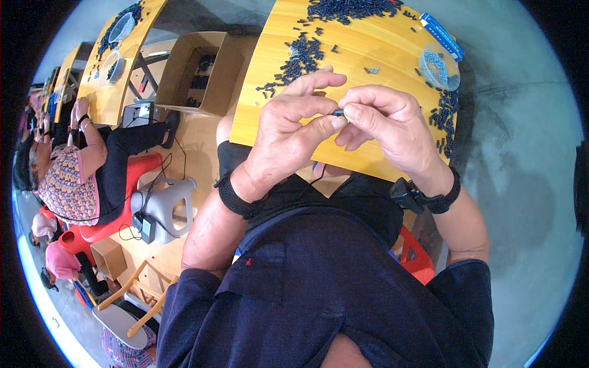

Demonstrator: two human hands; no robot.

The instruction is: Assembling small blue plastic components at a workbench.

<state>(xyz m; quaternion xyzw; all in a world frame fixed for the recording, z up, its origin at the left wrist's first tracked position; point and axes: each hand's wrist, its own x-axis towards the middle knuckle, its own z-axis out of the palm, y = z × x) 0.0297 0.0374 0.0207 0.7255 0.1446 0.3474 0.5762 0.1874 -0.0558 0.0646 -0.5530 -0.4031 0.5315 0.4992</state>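
Observation:
My left hand [287,127] pinches a small black tube-like piece [338,113] between thumb and index finger, above the near part of the yellow table [350,73]. At the piece's right end, my right hand [392,126] has its thumb and index finger pressed together. Whether those fingers grip the same piece or something tiny at its end is hidden. Beyond my left hand lies a loose pile of similar black pieces [302,56]. A clear round tub [434,67] of small light-blue parts stands near the table's right edge.
More black pieces form a heap [350,8] at the far edge and a strip [446,119] along the right. A blue box [442,37] lies at the far right corner. Left of the table stands an open cardboard box [190,73]; a person [73,178] sits at another table.

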